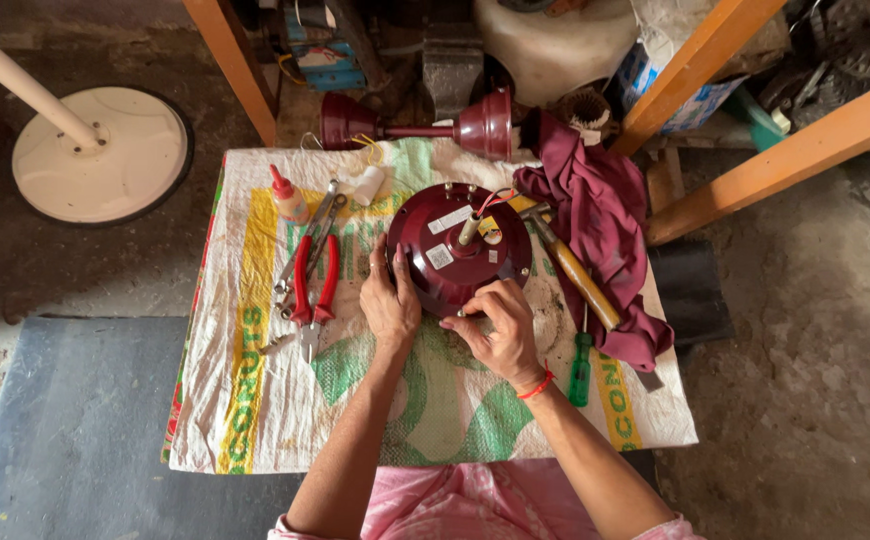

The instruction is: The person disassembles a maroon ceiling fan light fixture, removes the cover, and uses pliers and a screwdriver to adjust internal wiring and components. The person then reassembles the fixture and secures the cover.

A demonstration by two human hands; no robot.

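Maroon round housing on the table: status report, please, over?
Left hand steadies the maroon motor housing. Right hand pinches at its near rim. Hammer and red pliers lie alongside, apart.

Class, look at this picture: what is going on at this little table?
A person works on a round maroon motor housing lying on a sack-covered table. The left hand steadies its rim, while the right hand pinches something small at its near edge. Red pliers lie to the left; a hammer, a green screwdriver and a maroon cloth lie to the right.
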